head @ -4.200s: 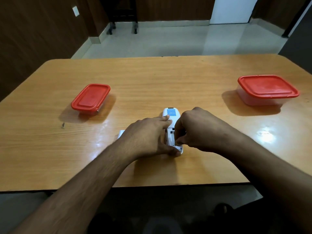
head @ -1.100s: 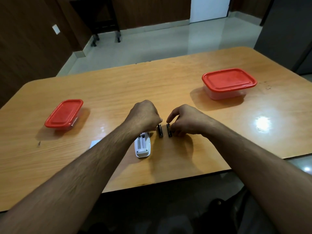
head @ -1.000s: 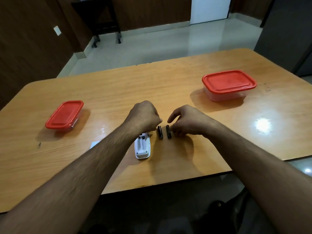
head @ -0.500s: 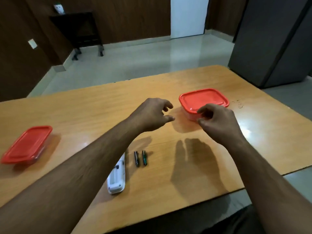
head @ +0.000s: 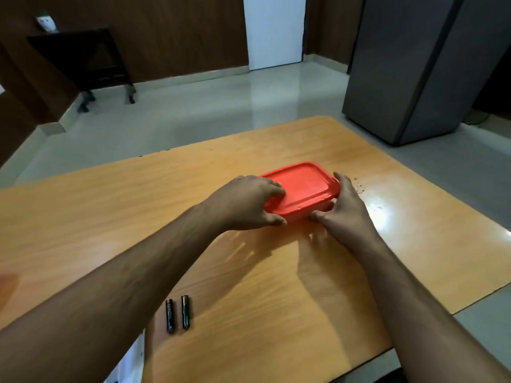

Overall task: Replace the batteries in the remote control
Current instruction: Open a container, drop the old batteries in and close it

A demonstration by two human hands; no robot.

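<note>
wooden table (head: 110,217) filling most of the head view, orange-brown and glossy, with a bright glare patch to the right of the red-lidded container (head: 301,189). beyond the container, past the table's far edge, pale tiled floor (head: 221,111), dark wood-panelled wall (head: 179,37) and a white door (head: 275,30); far right of the container, a tall grey cabinet (head: 414,64); far left of it, a dark wooden stand (head: 83,59) on small feet. container itself resting on the table toward the far right part, clear-bodied under a red lid, lid seated on top. left hand (head: 243,205) clamped on the container's left near corner, fingers (head: 272,186) laid over the lid's top and thumb pressed against the near rim. right hand (head: 343,211) closed on the container's right near corner, thumb up along the lid's right edge, other fingers curled under the near rim against the clear wall. well nearer than the container, close to the table's near edge and to its left, two aaa batteries lying side by side, apart from both hands: a black battery (head: 169,315) and just beside it on the right a green-and-black battery (head: 185,311), both pointing roughly toward the container. nearer still, at the bottom edge below the left forearm, a sliver of the white remote control (head: 130,366), mostly hidden by the arm, so battery bay not readable.
</note>
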